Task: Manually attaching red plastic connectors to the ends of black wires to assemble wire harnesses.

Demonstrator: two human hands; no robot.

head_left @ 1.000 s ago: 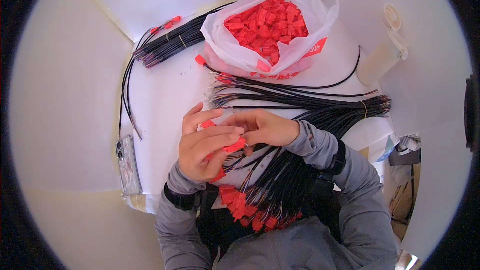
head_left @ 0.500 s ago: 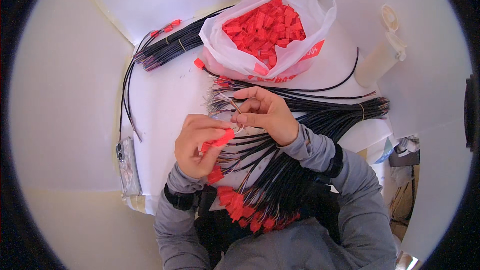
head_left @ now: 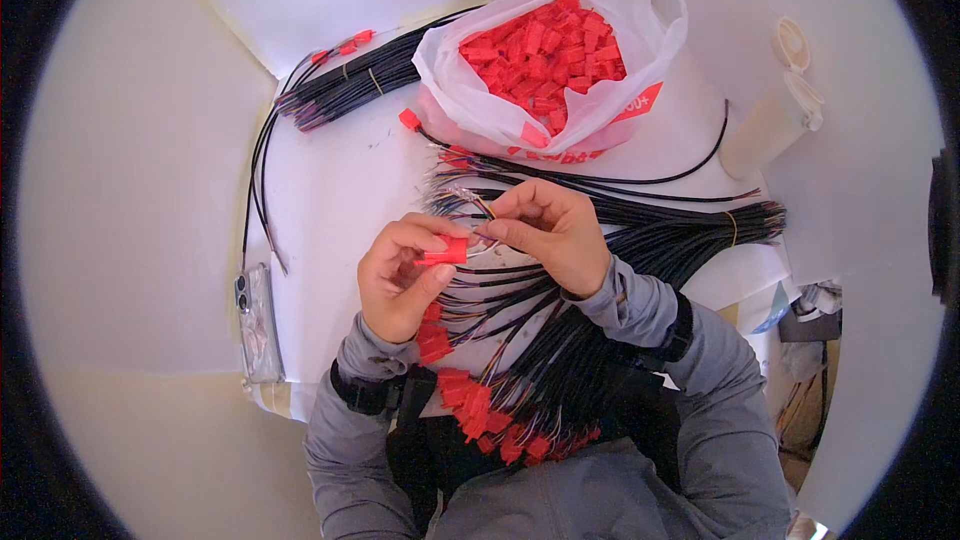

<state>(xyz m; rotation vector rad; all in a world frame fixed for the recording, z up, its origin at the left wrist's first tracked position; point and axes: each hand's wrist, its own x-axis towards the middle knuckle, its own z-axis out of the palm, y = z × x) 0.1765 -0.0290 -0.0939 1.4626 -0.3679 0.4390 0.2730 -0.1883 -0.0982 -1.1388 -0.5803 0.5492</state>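
Observation:
My left hand [head_left: 400, 275] pinches a red plastic connector [head_left: 454, 252] between thumb and fingers above the white table. Close beside it, my right hand [head_left: 560, 233] has thumb and forefinger closed on several thin coloured wires [head_left: 487, 208]. A white wire curves from the connector's right end toward the right fingertips; whether its tip is seated inside cannot be made out. Beneath both hands fans a bundle of black cables [head_left: 570, 350] with stripped wire ends. Many of the cables nearest my body carry red connectors [head_left: 468, 404].
A white plastic bag [head_left: 440, 70] full of red connectors stands at the back. More black cables [head_left: 345, 95] lie tied at the back left. A phone [head_left: 260, 325] lies at the left edge, and an open-lidded cream container [head_left: 765, 130] stands at the right.
The red connector has turned from slanted to nearly level in my left hand. My right hand has moved slightly right and down, still pinching the wires. The whole view has shifted a little.

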